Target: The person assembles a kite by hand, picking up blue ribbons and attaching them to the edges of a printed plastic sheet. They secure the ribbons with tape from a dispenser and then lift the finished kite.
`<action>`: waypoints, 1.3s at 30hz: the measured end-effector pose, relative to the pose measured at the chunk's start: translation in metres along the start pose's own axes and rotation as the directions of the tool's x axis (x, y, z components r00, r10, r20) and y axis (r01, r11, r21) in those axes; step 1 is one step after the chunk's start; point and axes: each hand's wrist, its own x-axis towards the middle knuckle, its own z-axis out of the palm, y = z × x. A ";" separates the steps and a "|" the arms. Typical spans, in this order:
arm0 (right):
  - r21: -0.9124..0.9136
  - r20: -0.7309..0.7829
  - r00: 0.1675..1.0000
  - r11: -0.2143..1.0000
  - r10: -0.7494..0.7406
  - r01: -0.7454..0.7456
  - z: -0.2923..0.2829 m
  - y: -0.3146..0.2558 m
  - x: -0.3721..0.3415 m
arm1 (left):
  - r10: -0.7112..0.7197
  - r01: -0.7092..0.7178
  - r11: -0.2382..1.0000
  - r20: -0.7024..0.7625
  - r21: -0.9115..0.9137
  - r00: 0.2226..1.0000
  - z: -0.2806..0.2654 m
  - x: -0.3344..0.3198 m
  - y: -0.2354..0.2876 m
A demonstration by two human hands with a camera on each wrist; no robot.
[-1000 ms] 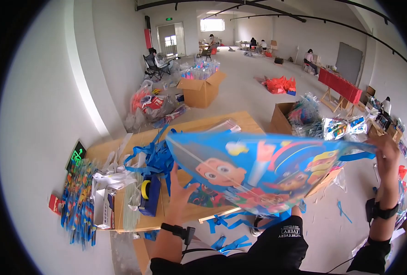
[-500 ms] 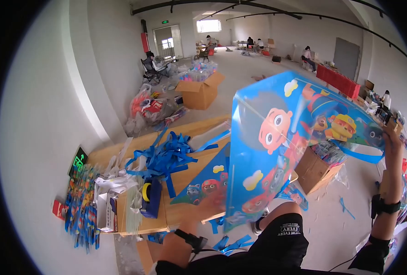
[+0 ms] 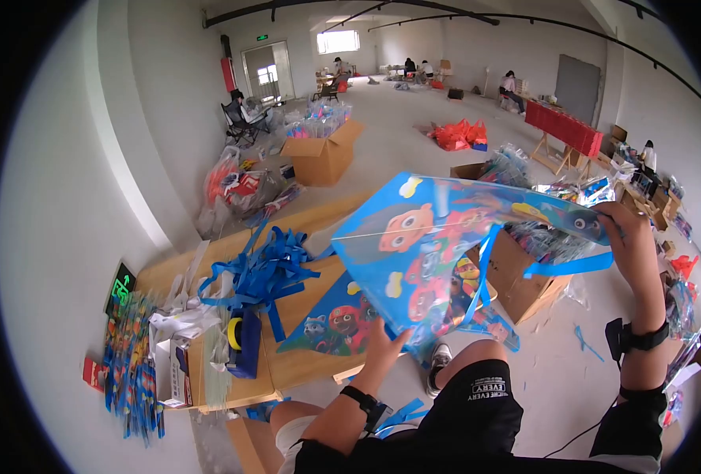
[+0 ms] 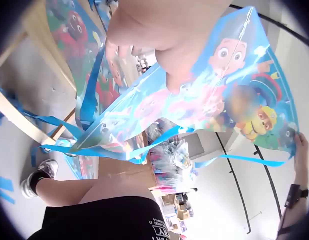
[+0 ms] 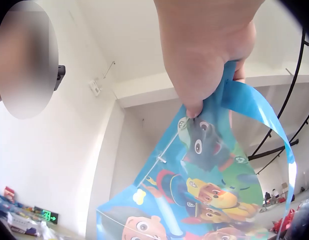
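A thin blue kite-like sheet with cartoon figures [image 3: 407, 229] is stretched in the air over the table's right edge. My right hand [image 3: 631, 245] pinches its right corner between thumb and fingers, with a blue ribbon [image 3: 569, 265] hanging below; the right wrist view shows this hand [image 5: 209, 60] on the bunched corner. My left hand [image 3: 382, 351] is at the sheet's lower left edge, thumb against it; in the left wrist view the hand [image 4: 159, 40] grips the edge, its fingertips partly behind the sheet. Another printed sheet [image 3: 323, 320] lies on the wooden table [image 3: 248, 383].
Heaped blue ribbons [image 3: 267, 265], a blue tape dispenser [image 3: 244, 347] and white scraps [image 3: 180, 320] lie on the table's left. A cardboard box [image 3: 516, 284] of packed items stands beyond its right side; another box [image 3: 319, 162] stands behind. Several people sit farther back.
The sheet has swung down from its raised, upright pose and spread flatter. My left hand has moved right to its lower edge. My right hand still pinches the corner, and the view has shifted slightly.
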 end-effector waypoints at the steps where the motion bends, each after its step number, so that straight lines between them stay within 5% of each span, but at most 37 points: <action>1: -0.007 -0.006 1.000 1.000 0.004 -0.004 -0.004 -0.001 0.000 | -0.071 0.072 0.997 0.033 -0.004 0.997 -0.004 0.007 -0.001; 5: 0.017 -0.048 0.998 0.999 0.029 -0.028 -0.020 0.007 -0.004 | -0.188 0.190 0.980 -0.042 0.055 0.981 -0.020 0.019 -0.009; 7: 0.036 -0.086 0.995 0.999 0.042 -0.039 -0.021 0.012 -0.006 | -0.149 0.147 0.983 -0.007 -0.107 0.989 -0.042 0.020 0.012; 8: 0.036 -0.107 0.994 0.999 0.022 -0.018 -0.019 0.012 -0.005 | -0.002 0.002 1.000 -0.031 -0.022 1.000 -0.055 0.023 0.036; 10: 0.023 -0.145 0.989 1.000 -0.014 0.017 -0.009 0.004 -0.002 | -0.017 -0.039 0.950 -0.175 -0.310 0.984 -0.063 0.026 0.083; 11: 0.035 -0.139 0.990 0.999 0.001 0.004 0.001 0.001 0.000 | -0.021 -0.032 0.952 -0.166 -0.306 0.986 -0.071 0.025 0.107; 14: 0.079 -0.117 0.993 0.997 0.017 -0.007 0.048 -0.004 0.006 | 0.109 -0.151 0.955 -0.169 -0.257 0.980 -0.096 0.018 0.164; 16: 0.112 -0.063 0.998 0.994 0.005 0.002 0.080 -0.014 0.008 | 0.123 -0.125 0.992 0.047 0.035 0.991 -0.110 0.013 0.183; 17: 0.143 -0.027 1.000 0.990 0.003 0.001 0.093 -0.021 0.007 | 0.123 -0.125 0.991 0.048 0.042 0.991 -0.113 0.011 0.182; 19: 0.257 0.082 0.996 0.966 -0.039 0.016 0.116 -0.033 0.007 | 0.343 -0.346 0.936 0.063 0.065 0.937 -0.121 0.005 0.180; 22: 0.334 0.087 0.989 0.939 -0.122 0.086 0.146 -0.054 0.003 | 0.279 -0.259 0.956 0.156 -0.140 0.947 -0.146 -0.009 0.206; 25: 0.419 0.094 0.982 0.901 -0.165 0.112 0.167 -0.062 -0.001 | 0.263 -0.274 0.960 0.142 0.062 0.954 -0.166 -0.030 0.234; 26: 0.439 0.117 0.982 0.894 -0.150 0.084 0.173 -0.063 -0.001 | 0.257 -0.268 0.961 0.141 0.066 0.956 -0.176 -0.035 0.237; 28: 0.463 0.140 0.981 0.884 -0.138 0.058 0.178 -0.066 0.000 | 0.368 -0.425 0.772 0.213 0.472 0.905 -0.201 -0.040 0.237; 31: 0.500 0.162 0.980 0.866 -0.114 0.018 0.179 -0.071 0.000 | 0.473 -0.530 0.680 0.249 0.506 0.845 -0.223 -0.036 0.242; 36: 0.750 0.409 0.907 0.601 -0.095 -0.275 0.171 -0.098 -0.010 | 0.412 -0.493 0.743 0.272 0.453 0.870 -0.230 -0.019 0.222; 39: 0.758 0.502 0.849 0.557 -0.165 -0.340 0.146 -0.112 -0.007 | 0.388 -0.447 0.785 0.222 0.429 0.894 -0.221 -0.012 0.213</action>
